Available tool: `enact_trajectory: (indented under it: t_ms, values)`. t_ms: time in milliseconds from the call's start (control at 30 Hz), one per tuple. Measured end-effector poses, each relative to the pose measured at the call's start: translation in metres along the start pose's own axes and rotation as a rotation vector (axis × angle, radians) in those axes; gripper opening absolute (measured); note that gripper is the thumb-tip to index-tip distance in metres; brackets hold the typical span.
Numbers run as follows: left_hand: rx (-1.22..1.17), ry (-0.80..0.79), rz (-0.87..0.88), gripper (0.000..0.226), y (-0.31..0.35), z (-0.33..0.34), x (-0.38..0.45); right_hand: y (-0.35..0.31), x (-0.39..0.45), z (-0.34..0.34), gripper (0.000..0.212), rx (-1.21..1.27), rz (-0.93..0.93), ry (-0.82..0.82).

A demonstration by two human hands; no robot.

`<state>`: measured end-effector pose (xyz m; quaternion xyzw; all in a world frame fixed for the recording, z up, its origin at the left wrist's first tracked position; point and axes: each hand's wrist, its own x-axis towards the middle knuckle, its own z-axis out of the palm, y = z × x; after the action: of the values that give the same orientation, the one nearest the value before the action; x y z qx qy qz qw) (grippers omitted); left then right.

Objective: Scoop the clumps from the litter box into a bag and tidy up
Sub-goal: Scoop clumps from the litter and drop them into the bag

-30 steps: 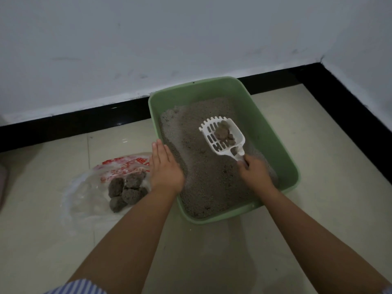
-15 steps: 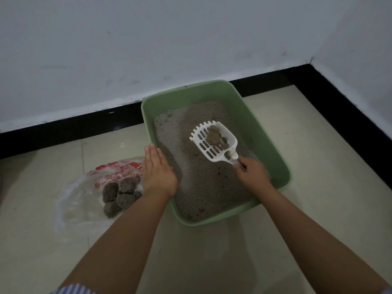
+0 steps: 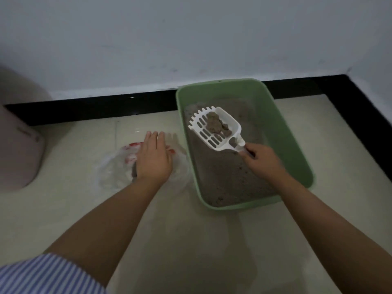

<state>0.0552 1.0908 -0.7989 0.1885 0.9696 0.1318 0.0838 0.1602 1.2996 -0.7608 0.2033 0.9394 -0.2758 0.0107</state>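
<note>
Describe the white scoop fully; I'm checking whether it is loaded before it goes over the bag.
The white scoop looks like plastic, with a toothed front edge and slotted floor. It is held raised over the litter box, teeth pointing away to the left. Grey-brown clumps lie in its bowl. The right hand grips its handle; nothing else touches it.

Nothing readable is showing: red printing is appearing on the clear plastic bag (image 3: 118, 164) left of centre in the frame, but it is too blurred to make out.
</note>
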Motion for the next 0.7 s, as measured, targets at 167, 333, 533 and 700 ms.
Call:
enact_trajectory:
  t_ms: [167, 333, 533, 700]
  values:
    - [0.172, 0.032, -0.185, 0.060, -0.069, -0.016, -0.018, -0.053, 0.007, 0.027, 0.023, -0.063, -0.157, -0.186]
    - [-0.126, -0.066, -0.632, 0.057, -0.108, -0.018, -0.027, -0.093, 0.009, 0.061, 0.022, -0.247, -0.190, -0.328]
    - [-0.315, -0.036, -0.597, 0.021, -0.130, -0.019, -0.018, -0.121, -0.001, 0.086, 0.029, -0.711, -0.311, -0.257]
    - [-0.421, 0.039, -0.546, 0.022, -0.129, -0.018, -0.015, -0.123, -0.002, 0.090, 0.032, -0.727, -0.402, -0.072]
